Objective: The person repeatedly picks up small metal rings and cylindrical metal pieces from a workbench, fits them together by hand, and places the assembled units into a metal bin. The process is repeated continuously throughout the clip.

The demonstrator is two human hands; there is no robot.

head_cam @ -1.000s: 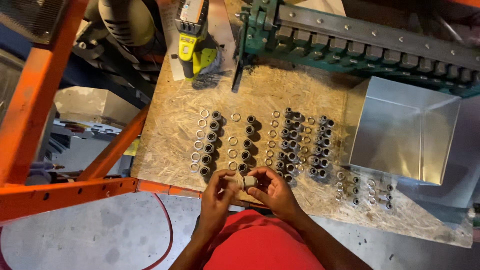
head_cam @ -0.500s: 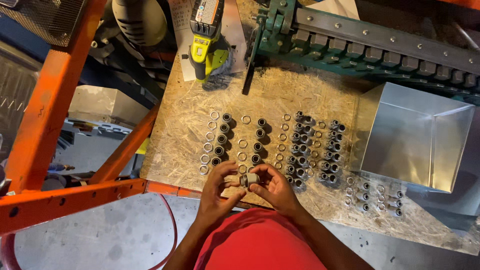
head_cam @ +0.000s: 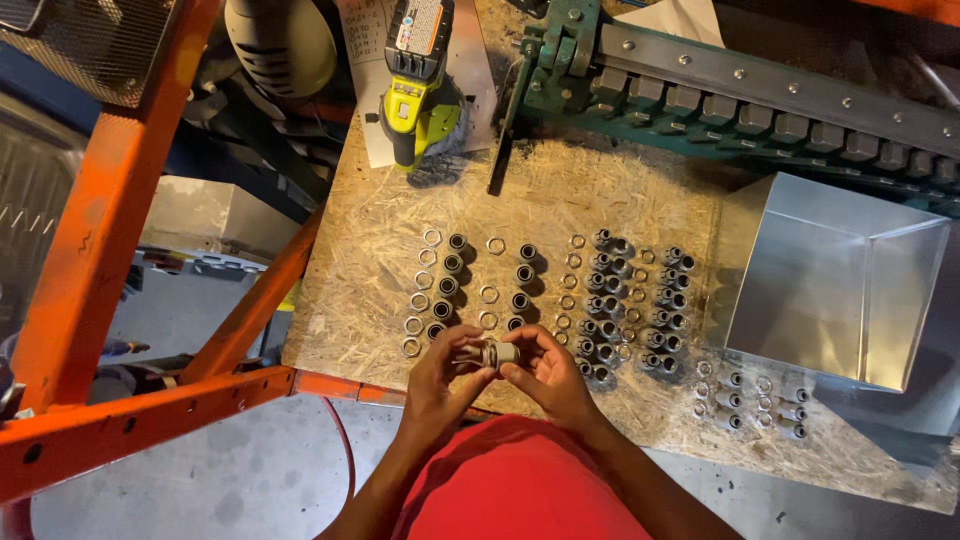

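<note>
Head view showed my left hand [head_cam: 440,372] and right hand [head_cam: 548,372] both pinching 1 small metal fitting [head_cam: 497,353] over the board's [head_cam: 560,210] near edge. A slip could have dropped it, scattering the fitting rows [head_cam: 610,310].

Fingers [head_cam: 470,365] hide most of the fitting [head_cam: 492,353], the drill [head_cam: 418,75] is cut off at the top edge, and the far-right fittings [head_cam: 790,415] blur together.
</note>
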